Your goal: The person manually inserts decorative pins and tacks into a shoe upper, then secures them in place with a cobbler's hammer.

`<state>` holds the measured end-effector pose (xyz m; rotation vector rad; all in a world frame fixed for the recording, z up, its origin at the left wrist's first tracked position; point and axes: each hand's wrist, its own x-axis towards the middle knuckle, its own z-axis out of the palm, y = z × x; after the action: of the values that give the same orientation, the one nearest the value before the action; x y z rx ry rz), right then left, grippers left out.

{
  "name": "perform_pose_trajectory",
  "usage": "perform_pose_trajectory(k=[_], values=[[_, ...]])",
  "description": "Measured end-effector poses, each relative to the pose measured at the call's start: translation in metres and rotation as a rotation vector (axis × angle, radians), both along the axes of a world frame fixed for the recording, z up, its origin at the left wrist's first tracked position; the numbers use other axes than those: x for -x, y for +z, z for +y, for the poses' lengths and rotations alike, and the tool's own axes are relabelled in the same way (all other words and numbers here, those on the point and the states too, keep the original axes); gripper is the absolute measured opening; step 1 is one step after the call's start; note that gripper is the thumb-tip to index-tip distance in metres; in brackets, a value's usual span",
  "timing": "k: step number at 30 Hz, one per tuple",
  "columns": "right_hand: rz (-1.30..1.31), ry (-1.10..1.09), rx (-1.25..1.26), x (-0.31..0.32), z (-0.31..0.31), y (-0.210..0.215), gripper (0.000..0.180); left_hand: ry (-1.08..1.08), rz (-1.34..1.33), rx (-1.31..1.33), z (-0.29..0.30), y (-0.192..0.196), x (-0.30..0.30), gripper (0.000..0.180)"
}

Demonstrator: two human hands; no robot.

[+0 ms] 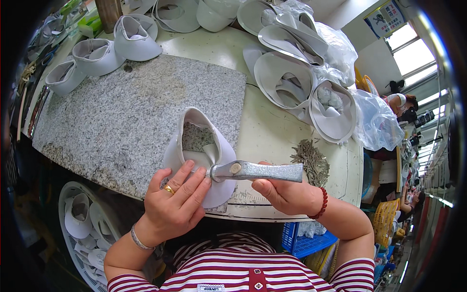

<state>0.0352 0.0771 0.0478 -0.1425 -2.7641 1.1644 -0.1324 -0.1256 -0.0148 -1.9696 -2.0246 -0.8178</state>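
A white visor-shaped piece [221, 141] with a curved brim and an oval opening lies on a speckled grey stone slab [146, 97], near its front right edge. My left hand [177, 197] lies on the near part of the piece, fingers stretched out and pressing it, a ring on one finger. My right hand [287, 194] is closed round a hammer, whose handle is hidden by the hand and the view angle. The metal hammer head [267, 171] is over the brim, its left end close beside my left fingertips. Whether it touches the piece I cannot tell.
Several similar white visors [95, 57] stand along the slab's far left edge. More white visors [287, 80] and plastic bags [374, 117] pile up at the right. A heap of thin grey pieces [311, 160] lies by my right hand. A white basket [68, 194] holds visors below left.
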Motion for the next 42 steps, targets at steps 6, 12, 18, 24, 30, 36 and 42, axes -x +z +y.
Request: perform_pose_trajectory(k=[6, 12, 18, 24, 30, 36, 42], values=[[-0.256, 0.068, -0.221, 0.005, 0.003, 0.019, 0.028, -0.010, -0.005, 0.013, 0.000, -0.002, 0.002, 0.036], [-0.184, 0.136, -0.555, 0.010, -0.010, 0.029, 0.038, -0.012, -0.033, -0.022, 0.002, -0.002, 0.001, 0.033], [-0.124, -0.015, 0.089, 0.007, 0.001, 0.008, 0.032, 0.019, -0.030, -0.050, 0.000, -0.004, -0.002, 0.034], [-0.221, -0.010, 0.160, 0.007, 0.001, 0.014, 0.034, 0.006, -0.038, -0.040, 0.001, -0.004, -0.001, 0.035], [-0.267, 0.011, 0.129, 0.010, 0.002, 0.021, 0.027, 0.006, -0.013, -0.021, 0.002, -0.002, 0.001, 0.032], [-0.325, 0.093, -0.314, 0.019, -0.006, 0.035, 0.030, 0.006, -0.026, -0.033, 0.001, -0.003, 0.002, 0.030], [-0.262, 0.138, -0.541, 0.026, -0.018, 0.042, 0.039, 0.019, -0.025, -0.101, 0.003, -0.007, 0.000, 0.024]])
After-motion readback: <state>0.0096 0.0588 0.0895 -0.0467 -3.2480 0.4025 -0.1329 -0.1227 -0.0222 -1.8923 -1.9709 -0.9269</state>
